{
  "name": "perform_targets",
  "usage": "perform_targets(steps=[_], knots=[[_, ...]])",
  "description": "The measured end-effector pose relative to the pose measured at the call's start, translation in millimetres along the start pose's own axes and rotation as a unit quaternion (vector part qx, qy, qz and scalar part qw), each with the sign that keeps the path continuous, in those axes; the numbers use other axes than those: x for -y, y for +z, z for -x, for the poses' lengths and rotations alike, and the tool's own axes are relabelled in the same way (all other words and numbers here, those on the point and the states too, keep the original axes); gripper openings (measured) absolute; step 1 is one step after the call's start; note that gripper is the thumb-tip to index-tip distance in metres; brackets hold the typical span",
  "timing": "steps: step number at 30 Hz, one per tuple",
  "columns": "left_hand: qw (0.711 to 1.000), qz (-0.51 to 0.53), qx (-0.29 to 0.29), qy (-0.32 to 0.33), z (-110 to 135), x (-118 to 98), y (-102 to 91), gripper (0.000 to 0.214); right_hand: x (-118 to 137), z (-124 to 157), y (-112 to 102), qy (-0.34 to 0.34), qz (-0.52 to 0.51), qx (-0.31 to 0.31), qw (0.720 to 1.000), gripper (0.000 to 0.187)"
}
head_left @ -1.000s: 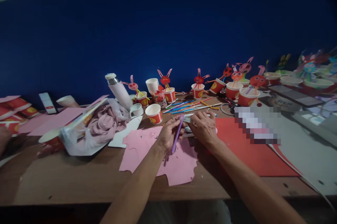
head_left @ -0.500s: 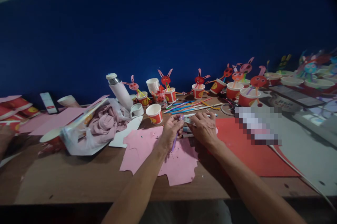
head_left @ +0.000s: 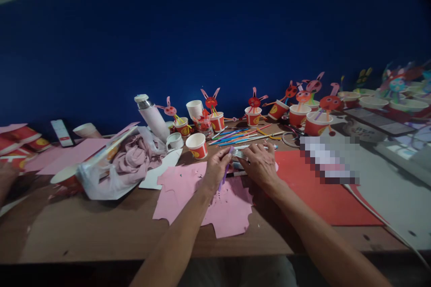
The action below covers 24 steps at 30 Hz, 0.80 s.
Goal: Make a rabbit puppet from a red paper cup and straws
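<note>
Head: left hand seemingly pinches straw.

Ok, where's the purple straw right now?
In the head view, mid-table: the purple straw is gripped in the left hand, slanting down over the pink paper, beside the right hand and near a red paper cup.
</note>
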State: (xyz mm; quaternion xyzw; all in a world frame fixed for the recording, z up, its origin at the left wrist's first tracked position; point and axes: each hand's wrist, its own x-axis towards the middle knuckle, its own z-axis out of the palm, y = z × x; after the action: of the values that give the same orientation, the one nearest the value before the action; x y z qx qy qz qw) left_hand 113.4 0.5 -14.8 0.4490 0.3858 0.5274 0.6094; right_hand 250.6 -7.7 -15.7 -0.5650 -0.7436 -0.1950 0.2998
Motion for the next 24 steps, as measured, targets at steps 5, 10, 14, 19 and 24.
perform_targets(steps=[5,10,14,19,24], knots=[[1.000,-0.019,-0.018,0.004,0.6,0.2,0.1,0.037,0.2,-0.2,-0.6,-0.002,0.001,0.008,1.000,0.017],[0.998,-0.048,-0.021,0.025,0.2,1.0,-0.8,0.033,0.8,-0.3,-1.0,0.002,0.009,0.021,1.000,0.014],[0.985,-0.134,-0.030,0.105,2.3,-0.9,-0.9,0.023,2.1,0.0,-1.1,0.007,0.022,0.033,0.999,0.013],[0.968,-0.180,-0.032,0.173,3.7,-2.3,-1.0,0.020,2.9,-0.1,-2.1,0.007,0.027,0.032,0.999,0.013],[0.992,-0.097,-0.029,0.070,2.5,0.9,-0.6,0.027,1.6,-0.1,-3.2,-0.001,0.017,0.025,1.000,0.012]])
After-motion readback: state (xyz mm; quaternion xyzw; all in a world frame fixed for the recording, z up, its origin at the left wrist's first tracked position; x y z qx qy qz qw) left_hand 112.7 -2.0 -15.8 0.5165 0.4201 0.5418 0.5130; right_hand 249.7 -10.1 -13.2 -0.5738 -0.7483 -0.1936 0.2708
